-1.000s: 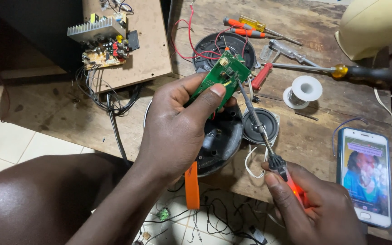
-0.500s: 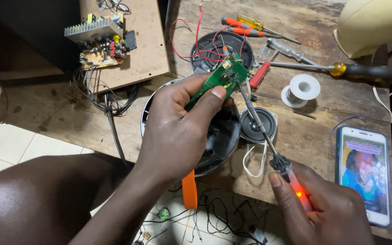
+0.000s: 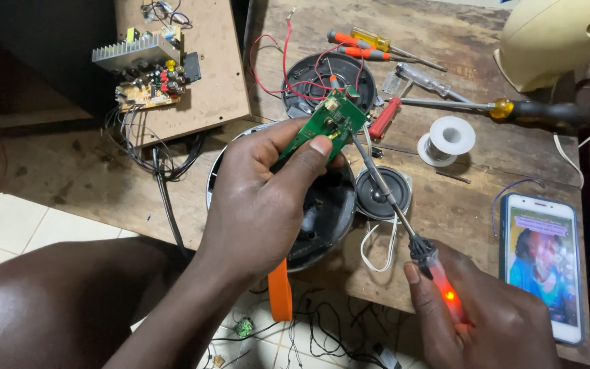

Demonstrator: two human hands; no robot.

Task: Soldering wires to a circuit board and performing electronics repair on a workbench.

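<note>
The left hand [image 3: 268,198] pinches a small green circuit board [image 3: 328,121] between thumb and fingers, holding it above the round black speaker housing [image 3: 319,212]. The right hand [image 3: 493,321] is closed around a soldering iron [image 3: 404,219] with a glowing red handle; its long shaft slants up-left, tip touching the board's right edge. Against half a second ago, the board sits at much the same tilt and the iron has barely shifted. A solder spool [image 3: 448,139], screwdrivers [image 3: 377,44] and a phone [image 3: 543,263] crowd the bench's right side, and floor lies open below the near edge
</note>
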